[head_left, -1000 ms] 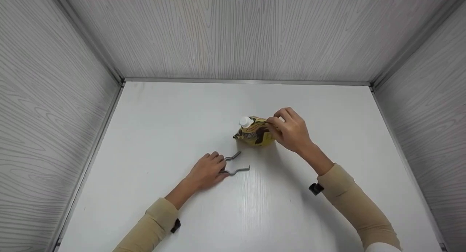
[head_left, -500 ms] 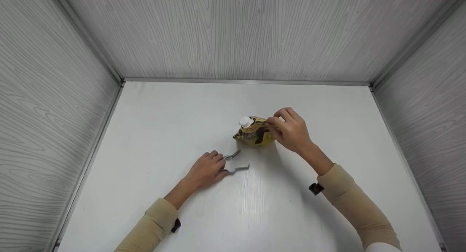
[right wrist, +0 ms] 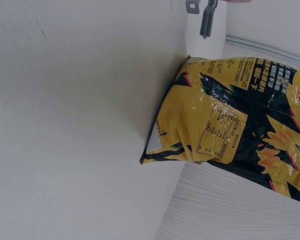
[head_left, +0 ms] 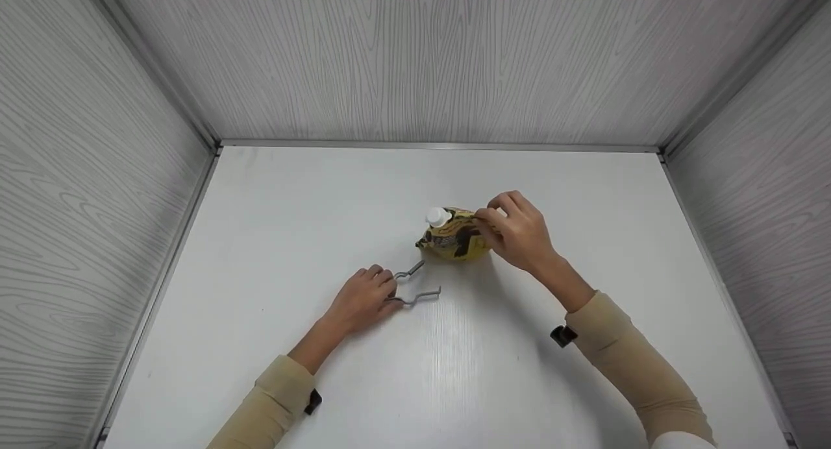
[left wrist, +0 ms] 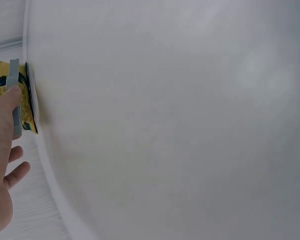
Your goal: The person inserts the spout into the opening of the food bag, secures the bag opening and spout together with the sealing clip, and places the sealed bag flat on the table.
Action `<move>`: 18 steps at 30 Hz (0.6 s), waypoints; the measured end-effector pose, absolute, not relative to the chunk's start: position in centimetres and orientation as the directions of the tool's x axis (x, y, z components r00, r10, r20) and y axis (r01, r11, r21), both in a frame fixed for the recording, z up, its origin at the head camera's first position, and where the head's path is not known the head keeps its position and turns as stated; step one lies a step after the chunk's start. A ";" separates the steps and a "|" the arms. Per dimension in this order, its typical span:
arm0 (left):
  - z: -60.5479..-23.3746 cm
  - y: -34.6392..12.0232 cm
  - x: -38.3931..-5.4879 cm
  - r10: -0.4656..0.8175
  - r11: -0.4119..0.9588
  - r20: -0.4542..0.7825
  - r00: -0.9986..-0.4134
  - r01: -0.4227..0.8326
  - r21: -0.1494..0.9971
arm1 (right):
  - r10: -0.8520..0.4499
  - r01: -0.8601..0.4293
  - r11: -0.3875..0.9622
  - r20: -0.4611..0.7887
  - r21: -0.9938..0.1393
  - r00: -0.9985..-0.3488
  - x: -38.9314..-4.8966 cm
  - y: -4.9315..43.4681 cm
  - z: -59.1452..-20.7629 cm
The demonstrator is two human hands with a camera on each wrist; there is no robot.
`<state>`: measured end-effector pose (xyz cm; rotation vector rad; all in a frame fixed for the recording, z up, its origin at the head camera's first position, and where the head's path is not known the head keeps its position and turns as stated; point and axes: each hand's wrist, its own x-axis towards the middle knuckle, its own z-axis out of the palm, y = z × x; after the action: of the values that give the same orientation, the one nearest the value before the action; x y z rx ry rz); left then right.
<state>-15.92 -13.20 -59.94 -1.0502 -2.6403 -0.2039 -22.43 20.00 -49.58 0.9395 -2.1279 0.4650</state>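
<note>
A yellow-and-black printed pouch stands upright on the white table, a round white cap at its upper left. My right hand pinches the pouch's top edge at its right end. In the right wrist view, the pouch's printed side fills much of the right half. Nearer and to the left, my left hand holds a grey two-armed clamp, its bent arms spread apart and pointing toward the pouch without touching it. The clamp's other end is hidden under my fingers.
The white table is bounded by a grey wood-grain back wall and side walls on the left and right. Black wrist devices sit at both sleeves.
My left hand has shifted slightly left and away from me, carrying the clamp along. The right hand and the pouch have stayed put.
</note>
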 end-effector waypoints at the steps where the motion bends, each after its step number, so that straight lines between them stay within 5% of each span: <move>1: -59.9 -13.3 -16.0 0.647 0.726 0.319 -0.693 0.688 0.023 | -0.473 -0.747 0.664 0.758 -0.027 -0.449 -22.5 20.0 -49.6; 18: -58.9 -14.1 -16.6 0.635 0.740 0.352 -0.687 0.672 -0.023 | -0.479 -0.742 0.670 0.751 -0.023 -0.455 -22.5 19.9 -49.8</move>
<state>-16.57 -14.09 -58.90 -1.0123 -2.6037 -0.1533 -22.55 19.86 -49.78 0.9374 -2.1387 0.4542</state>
